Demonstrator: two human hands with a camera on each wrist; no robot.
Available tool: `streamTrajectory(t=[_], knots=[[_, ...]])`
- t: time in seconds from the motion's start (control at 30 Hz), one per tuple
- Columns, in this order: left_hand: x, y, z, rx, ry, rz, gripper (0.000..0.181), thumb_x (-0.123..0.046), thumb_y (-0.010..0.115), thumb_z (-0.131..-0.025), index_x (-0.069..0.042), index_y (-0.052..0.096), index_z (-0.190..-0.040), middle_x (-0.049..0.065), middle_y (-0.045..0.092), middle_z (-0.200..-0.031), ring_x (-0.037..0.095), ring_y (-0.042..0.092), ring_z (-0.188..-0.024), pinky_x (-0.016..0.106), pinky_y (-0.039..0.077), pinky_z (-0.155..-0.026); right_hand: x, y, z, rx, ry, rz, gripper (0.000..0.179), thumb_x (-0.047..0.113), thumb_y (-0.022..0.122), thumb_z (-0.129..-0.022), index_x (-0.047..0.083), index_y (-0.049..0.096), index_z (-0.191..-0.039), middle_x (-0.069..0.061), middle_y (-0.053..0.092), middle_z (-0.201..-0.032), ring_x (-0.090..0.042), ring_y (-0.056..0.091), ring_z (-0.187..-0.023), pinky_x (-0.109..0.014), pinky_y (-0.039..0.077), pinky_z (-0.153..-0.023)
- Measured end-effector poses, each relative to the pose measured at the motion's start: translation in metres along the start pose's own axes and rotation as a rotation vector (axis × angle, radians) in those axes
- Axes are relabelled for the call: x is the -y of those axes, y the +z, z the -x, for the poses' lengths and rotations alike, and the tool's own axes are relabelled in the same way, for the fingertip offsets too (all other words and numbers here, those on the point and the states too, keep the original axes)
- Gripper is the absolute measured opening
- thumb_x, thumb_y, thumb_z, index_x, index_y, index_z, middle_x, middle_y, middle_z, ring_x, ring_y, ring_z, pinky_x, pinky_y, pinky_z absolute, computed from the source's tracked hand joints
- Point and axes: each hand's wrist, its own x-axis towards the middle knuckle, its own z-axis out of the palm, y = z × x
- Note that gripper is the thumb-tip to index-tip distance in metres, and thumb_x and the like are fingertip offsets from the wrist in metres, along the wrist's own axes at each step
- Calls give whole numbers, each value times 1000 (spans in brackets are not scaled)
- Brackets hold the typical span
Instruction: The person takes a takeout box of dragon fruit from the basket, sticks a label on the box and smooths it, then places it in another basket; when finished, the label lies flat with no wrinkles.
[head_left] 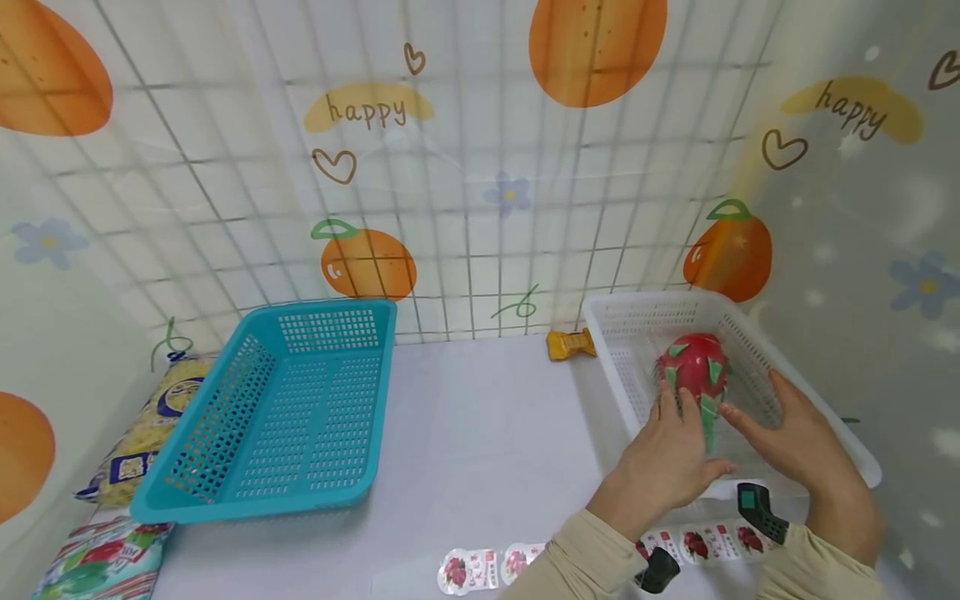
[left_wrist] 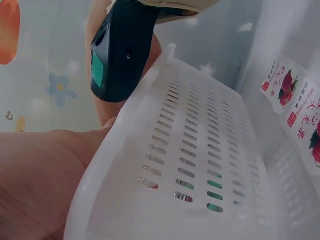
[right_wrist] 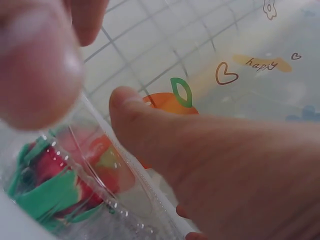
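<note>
A red dragon fruit (head_left: 697, 364) with green scales lies in the white slotted basket (head_left: 611, 358) on the right. Clear plastic (right_wrist: 95, 175) is seen around the fruit in the right wrist view. My left hand (head_left: 663, 462) reaches over the near rim, its extended fingers at the fruit's near side. To the right, my right hand (head_left: 806, 437) hovers over the basket, thumb spread from the fingers and nothing in its grasp. In the left wrist view the slotted wall of the basket (left_wrist: 200, 150) fills the middle and hides most of the fruit.
A blue-green basket (head_left: 322, 408) stands on the left. Beside it lie a yellow bag (head_left: 150, 425) and a patterned packet (head_left: 108, 554). A brown-gold wrapped item (head_left: 570, 344) touches the white basket's left side. Dragon-fruit labels (head_left: 695, 546) run along the near side.
</note>
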Motion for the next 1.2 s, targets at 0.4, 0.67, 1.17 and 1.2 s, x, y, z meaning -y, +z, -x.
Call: streamTrajectory(t=[0.4,0.67,1.17,1.2], knots=[[-11,5,-7,-18,-109,16,98,-67,67,-87,1,39,-152,21,44,-156,23,52,-138,20,47,-107,-4,6,-3,31,39,-41,107,59,55,-98,-3,-6,-160,-46,11,-157,-70,21,-137,-84,23,-102],[-19,7,-12,15,-167,23,99,-68,69,-85,0,41,-152,21,44,-155,26,57,-132,22,54,-97,-7,8,-4,26,52,-39,106,59,55,-98,-5,-4,-160,-46,13,-157,-69,22,-137,-83,23,-104],[-26,5,-26,152,-279,90,96,-63,72,-86,-13,34,-158,11,43,-158,26,67,-118,26,60,-84,-7,9,-11,10,133,33,104,59,58,-97,-9,9,-158,-46,20,-153,-67,25,-136,-80,26,-107],[-26,5,-27,151,-282,90,95,-62,72,-86,-13,34,-158,11,43,-158,25,68,-115,26,60,-83,-7,9,-11,9,144,38,103,59,58,-97,-9,10,-158,-46,20,-153,-66,25,-136,-79,26,-107]])
